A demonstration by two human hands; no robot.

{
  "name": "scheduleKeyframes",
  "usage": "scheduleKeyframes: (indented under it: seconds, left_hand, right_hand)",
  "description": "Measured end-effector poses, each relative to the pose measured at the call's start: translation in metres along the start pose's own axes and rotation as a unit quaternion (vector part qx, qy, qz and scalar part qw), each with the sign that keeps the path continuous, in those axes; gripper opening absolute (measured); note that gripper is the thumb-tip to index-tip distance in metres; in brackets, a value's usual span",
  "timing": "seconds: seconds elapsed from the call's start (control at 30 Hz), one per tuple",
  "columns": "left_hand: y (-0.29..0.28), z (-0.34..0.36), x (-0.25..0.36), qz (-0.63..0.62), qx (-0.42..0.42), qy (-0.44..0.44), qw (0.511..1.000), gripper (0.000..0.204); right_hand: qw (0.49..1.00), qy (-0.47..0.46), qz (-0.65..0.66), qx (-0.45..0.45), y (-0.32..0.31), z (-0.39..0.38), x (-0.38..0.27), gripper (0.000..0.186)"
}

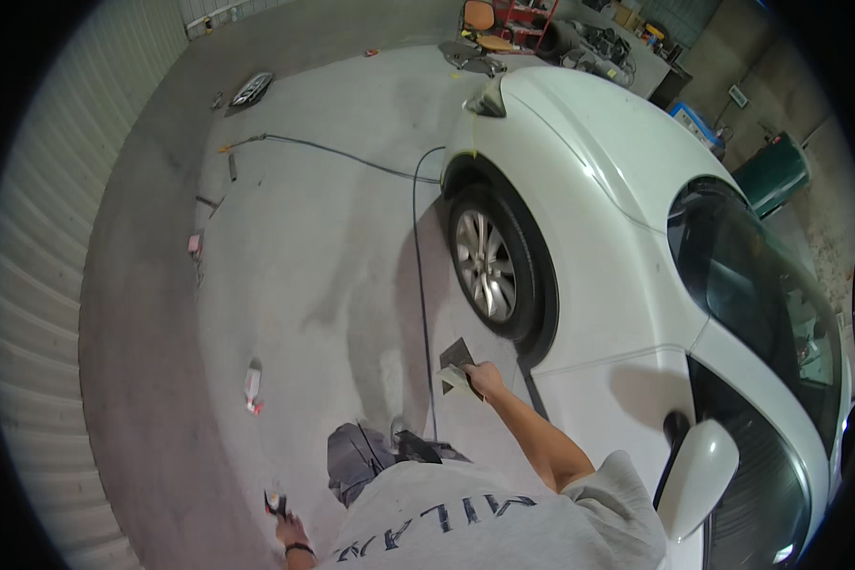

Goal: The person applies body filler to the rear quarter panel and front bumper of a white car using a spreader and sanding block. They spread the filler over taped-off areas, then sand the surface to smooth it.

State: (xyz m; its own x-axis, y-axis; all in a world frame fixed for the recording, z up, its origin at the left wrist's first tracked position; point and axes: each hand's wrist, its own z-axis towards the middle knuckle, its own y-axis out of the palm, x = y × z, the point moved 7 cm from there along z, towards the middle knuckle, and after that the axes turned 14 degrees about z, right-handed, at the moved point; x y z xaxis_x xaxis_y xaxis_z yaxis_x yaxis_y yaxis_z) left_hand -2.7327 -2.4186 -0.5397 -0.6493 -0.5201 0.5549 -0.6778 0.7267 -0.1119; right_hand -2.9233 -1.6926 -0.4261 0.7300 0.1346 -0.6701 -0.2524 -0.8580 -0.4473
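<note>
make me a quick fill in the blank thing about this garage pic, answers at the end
1. The car has ____ paint.
2. The dark flat plate is held in the person's ____ hand.
3. The dark wristband is worn on the person's ____ wrist.
4. The chair at the top of the picture has an ____ back.

Missing words: white; right; left; orange.

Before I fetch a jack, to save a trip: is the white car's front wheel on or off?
On: the front wheel sits in the wheel arch of the white car, silver spokes and tire showing.
</note>
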Motion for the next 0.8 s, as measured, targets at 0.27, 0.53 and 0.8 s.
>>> scheduleKeyframes:
  seconds: [0.27,0.53,0.8]
  left_hand:
    - [0.278,0.191,0.149,-0.002,-0.051,-0.008,0.999,0.043]
    - [0.755,0.274,0.613,0.122,-0.182,0.124,0.968,0.03]
    - [1.207,0.235,0.87,0.167,-0.247,0.255,0.92,0.031]
  right_hand:
    - [0.985,-0.05,0.165,0.003,0.036,0.249,-0.279,0.032]
    - [0.955,-0.038,0.292,0.032,0.052,0.412,-0.516,0.049]
    - [0.955,-0.067,0.216,0.191,0.054,0.697,-0.635,0.037]
